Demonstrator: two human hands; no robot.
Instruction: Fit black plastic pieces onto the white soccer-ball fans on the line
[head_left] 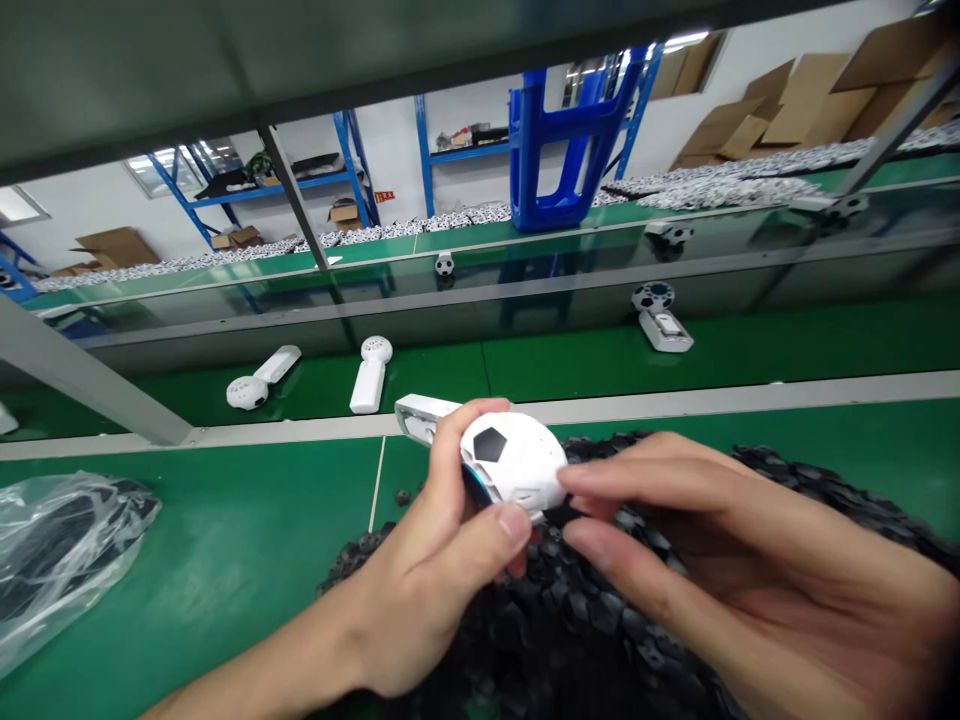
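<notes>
1. At 9 o'clock, a clear plastic bag (60, 560) of black pieces is laid on a green workbench (217, 570).
2. At 10 o'clock, two white ball-headed units (247, 392) (371, 372) are left lying on a farther green bench (420, 375), with blue steel shelving (247, 170) seen behind them at 11 o'clock.
3. At the centre, a white ball-headed device (510, 460), marked with a black pentagon, is clamped in the left hand (442, 540), its white handle pointing to 10 o'clock.
4. The hands are brought together on it, the right hand (720, 560) being set against the ball's right side by its fingertips (577, 478).
5. Below, at 6 o'clock, a heap of black hexagonal pieces (570, 630) is spread under both hands.
6. A blue plastic rack (555, 140) stands at 12 o'clock, a similar white unit (664, 325) is placed at 1 o'clock, and cardboard boxes (795, 100) are stacked at 2 o'clock.
</notes>
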